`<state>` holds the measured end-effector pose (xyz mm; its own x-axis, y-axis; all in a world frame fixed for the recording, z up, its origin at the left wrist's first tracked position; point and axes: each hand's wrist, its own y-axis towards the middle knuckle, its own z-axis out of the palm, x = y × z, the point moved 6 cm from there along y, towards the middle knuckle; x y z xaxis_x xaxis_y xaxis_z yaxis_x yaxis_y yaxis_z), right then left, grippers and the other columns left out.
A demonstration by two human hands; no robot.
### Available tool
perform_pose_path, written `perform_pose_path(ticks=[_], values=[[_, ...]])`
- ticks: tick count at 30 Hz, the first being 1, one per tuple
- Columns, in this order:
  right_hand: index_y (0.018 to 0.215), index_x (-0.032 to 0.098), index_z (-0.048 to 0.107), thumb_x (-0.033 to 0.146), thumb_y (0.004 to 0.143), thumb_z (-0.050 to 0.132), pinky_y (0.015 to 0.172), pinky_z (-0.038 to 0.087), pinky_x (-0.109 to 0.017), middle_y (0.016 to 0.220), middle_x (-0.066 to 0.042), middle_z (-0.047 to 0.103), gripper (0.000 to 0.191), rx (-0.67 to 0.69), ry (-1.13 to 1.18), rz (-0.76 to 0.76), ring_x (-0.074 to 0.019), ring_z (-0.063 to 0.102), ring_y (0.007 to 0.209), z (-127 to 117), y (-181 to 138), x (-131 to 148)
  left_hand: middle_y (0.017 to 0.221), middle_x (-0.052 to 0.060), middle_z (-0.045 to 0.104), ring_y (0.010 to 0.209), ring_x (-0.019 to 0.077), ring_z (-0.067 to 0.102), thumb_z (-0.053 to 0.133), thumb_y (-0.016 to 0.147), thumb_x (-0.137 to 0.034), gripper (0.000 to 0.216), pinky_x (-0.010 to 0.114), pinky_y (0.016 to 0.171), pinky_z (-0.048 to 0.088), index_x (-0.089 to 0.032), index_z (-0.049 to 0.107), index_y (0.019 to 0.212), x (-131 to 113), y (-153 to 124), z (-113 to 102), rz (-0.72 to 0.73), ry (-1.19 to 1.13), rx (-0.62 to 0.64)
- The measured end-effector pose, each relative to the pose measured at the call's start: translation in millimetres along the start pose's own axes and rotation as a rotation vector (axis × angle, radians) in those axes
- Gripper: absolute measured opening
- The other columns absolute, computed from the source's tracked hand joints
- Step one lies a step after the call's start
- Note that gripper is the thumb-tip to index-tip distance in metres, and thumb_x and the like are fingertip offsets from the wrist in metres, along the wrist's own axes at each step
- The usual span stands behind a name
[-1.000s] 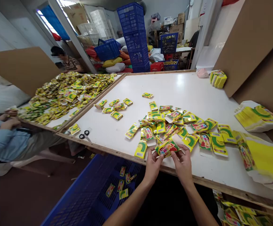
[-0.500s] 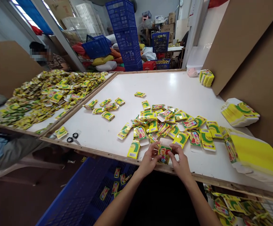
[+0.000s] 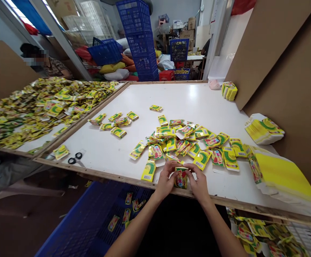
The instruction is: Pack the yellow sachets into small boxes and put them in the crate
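Between my two hands, at the table's front edge, is a small yellow and green printed carton (image 3: pixel 181 177). My left hand (image 3: pixel 167 179) grips its left side, thumb on the front face. On the opposite side my right hand (image 3: pixel 197 181) holds it, with thumb in front and fingers behind the top edge. The carton's back is hidden. Just beyond my hands lies a loose heap of similar cartons (image 3: pixel 171 144), some with white flaps standing out. One carton (image 3: pixel 148 171) lies flat to the left of my left hand.
Black-handled scissors (image 3: pixel 75 158) lie at the table's front left. Stacked flat cartons (image 3: pixel 284 171) stand at right beside a cardboard panel (image 3: pixel 286 53). Below the edge sits a blue crate (image 3: pixel 72 217) with small packets. A person (image 3: pixel 45 62) sits behind a large packet pile (image 3: pixel 50 103) at left.
The white flap that stood up at the carton's top no longer shows; my fingers now lie along that edge. The whole view has shifted slightly.
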<state>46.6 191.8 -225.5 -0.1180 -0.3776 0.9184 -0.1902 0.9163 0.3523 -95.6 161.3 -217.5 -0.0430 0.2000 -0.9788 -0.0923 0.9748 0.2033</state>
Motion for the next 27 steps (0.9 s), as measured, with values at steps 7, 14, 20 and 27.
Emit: perform_pose_path(ticks=[7,14,20,27], values=[[0.097,0.023,0.067,0.031,0.087,0.056,0.076,0.050,-0.033,0.100,-0.006,0.069,0.017,0.048,-0.048,-0.051,-0.0207,0.062,0.095,-0.5,-3.0,7.3,0.100,0.008,0.068,0.100,0.0219,0.062,0.059,0.083,-0.027,0.016,0.035,0.090,0.048,-0.018,0.068,0.094,-11.2,-0.5,-2.6,0.042,0.169,-0.021],[0.089,0.020,0.066,0.037,0.085,0.056,0.069,0.048,-0.030,0.083,-0.004,0.069,0.020,0.019,-0.127,0.064,-0.0177,0.060,0.074,-1.5,8.9,8.4,0.086,0.006,0.068,0.080,0.0178,0.062,0.063,0.079,-0.030,0.019,0.028,0.075,0.049,-0.016,0.068,0.091,-7.2,6.6,-2.2,-0.058,0.148,-0.088],[0.084,0.019,0.064,0.040,0.085,0.054,0.068,0.046,-0.029,0.079,-0.004,0.068,0.024,0.020,-0.101,0.123,-0.0174,0.059,0.072,-1.1,11.1,5.2,0.076,0.003,0.064,0.067,0.0132,0.055,0.063,0.078,-0.029,0.015,0.024,0.065,0.044,-0.015,0.066,0.084,-4.1,11.5,-1.1,-0.115,0.076,-0.103],[0.088,0.019,0.064,0.038,0.086,0.055,0.070,0.047,-0.029,0.082,-0.004,0.067,0.021,-0.007,-0.054,0.110,-0.0171,0.058,0.074,-1.1,6.1,4.0,0.075,0.002,0.062,0.068,0.0125,0.054,0.063,0.078,-0.030,0.015,0.023,0.066,0.042,-0.016,0.064,0.080,0.6,14.3,1.0,-0.142,0.007,-0.093]])
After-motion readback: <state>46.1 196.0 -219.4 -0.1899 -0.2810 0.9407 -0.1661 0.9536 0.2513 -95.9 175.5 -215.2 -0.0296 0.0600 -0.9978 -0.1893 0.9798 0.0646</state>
